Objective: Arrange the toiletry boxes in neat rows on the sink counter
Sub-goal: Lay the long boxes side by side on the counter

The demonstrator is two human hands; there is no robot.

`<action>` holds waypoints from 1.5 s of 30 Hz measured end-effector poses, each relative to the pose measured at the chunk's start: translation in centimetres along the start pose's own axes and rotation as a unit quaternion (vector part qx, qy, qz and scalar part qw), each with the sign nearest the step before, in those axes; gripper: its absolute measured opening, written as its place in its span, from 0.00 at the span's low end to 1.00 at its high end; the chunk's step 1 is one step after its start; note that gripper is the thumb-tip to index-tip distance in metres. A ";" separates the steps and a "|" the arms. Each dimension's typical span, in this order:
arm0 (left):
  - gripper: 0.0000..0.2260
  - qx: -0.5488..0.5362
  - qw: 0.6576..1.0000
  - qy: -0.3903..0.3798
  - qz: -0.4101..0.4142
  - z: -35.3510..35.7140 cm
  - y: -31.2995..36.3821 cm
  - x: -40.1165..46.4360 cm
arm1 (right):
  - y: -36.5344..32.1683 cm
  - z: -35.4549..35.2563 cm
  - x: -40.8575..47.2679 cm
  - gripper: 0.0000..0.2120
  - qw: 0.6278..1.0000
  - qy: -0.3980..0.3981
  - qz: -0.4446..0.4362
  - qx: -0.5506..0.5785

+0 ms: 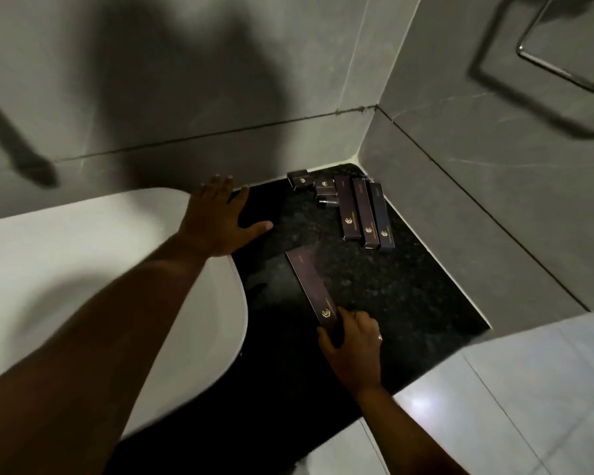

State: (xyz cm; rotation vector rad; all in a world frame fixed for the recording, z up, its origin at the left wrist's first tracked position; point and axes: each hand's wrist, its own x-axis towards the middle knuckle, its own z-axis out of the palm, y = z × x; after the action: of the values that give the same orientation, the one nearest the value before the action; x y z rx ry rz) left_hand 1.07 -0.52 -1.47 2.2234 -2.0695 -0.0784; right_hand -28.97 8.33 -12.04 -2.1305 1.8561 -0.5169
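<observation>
My left hand [220, 221] lies flat, fingers spread wide, holding nothing, across the rim of the white sink basin [93, 269] and onto the black speckled surface [391, 296]. My right hand [352, 344] pinches the near end of a long brown toiletry box [309, 286], which lies at a slant on the surface, apart from the rest. Three long boxes [366, 214] sit side by side near the right wall, ends uneven. Small boxes [314, 185] cluster loosely at the back corner, just beside them. Light is dim; box print unreadable.
</observation>
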 end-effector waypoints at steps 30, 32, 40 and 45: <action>0.49 -0.010 1.000 0.008 0.021 0.2 -0.3 0.0 | 0.6 0.1 -5.0 0.31 0.999 0.025 -0.037 -0.007; 0.49 -0.009 1.000 0.007 0.020 0.2 -0.4 -0.1 | 0.5 0.1 -4.9 0.31 0.999 0.026 -0.035 0.003; 0.49 -0.015 1.000 0.016 0.017 0.0 -0.1 -0.2 | 0.3 -0.8 -2.5 0.29 0.970 0.091 0.070 0.213; 0.48 -0.008 1.000 0.012 0.008 0.1 -0.3 0.1 | 0.0 -0.2 4.5 0.27 0.977 0.069 0.078 0.186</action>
State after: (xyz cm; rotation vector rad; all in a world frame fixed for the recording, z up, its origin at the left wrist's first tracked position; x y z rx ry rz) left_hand 1.40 -0.61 -1.60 2.1869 -2.0666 -0.0654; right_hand -28.57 3.92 -11.47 -1.7293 1.8060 -0.9141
